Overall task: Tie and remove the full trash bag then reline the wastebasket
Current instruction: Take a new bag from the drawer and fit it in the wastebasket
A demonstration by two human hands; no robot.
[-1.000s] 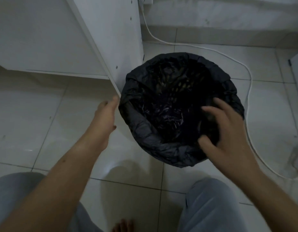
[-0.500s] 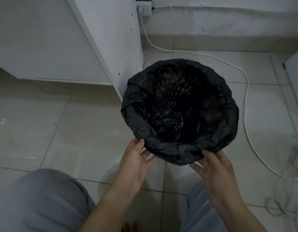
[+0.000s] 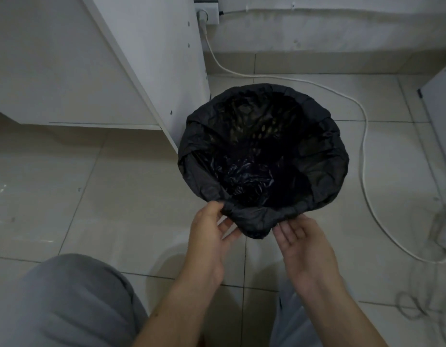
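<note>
View: head camera, looking down.
Trash bag (image 3: 324,156): black, draped inside the wastebasket (image 3: 254,131), its edge folded out over the rim; a loose lump of fold hangs at the near side.
Wastebasket: stands on the tiled floor (image 3: 116,196), just beside a white cabinet panel (image 3: 162,58); its lattice wall shows faintly through the plastic.
Contents: only crumpled plastic visible at the bottom; fullness cannot be told.
Left hand (image 3: 212,229): released, thumb against the top of the near fold, straight fingers under it; no closed pinch shows.
Right hand (image 3: 299,236): released, palm up, fingertips touching the underside of the same fold.
Surroundings: white cable (image 3: 364,136) curving round the far side from a wall socket (image 3: 209,13); grey trouser leg (image 3: 66,301).
Step in hand, as judged: seating the overhang at the near rim, likely the relining stage.
Method advised: spread the bunched lump sideways along the rim, pull it down evenly with both hands, and keep the basket from tipping toward the knees.
Change, one second back: left hand was out by the cabinet panel, right hand over the near-right rim.
Change, half a second back: both hands were already at the near rim; the left thumb has since risen onto the fold.
</note>
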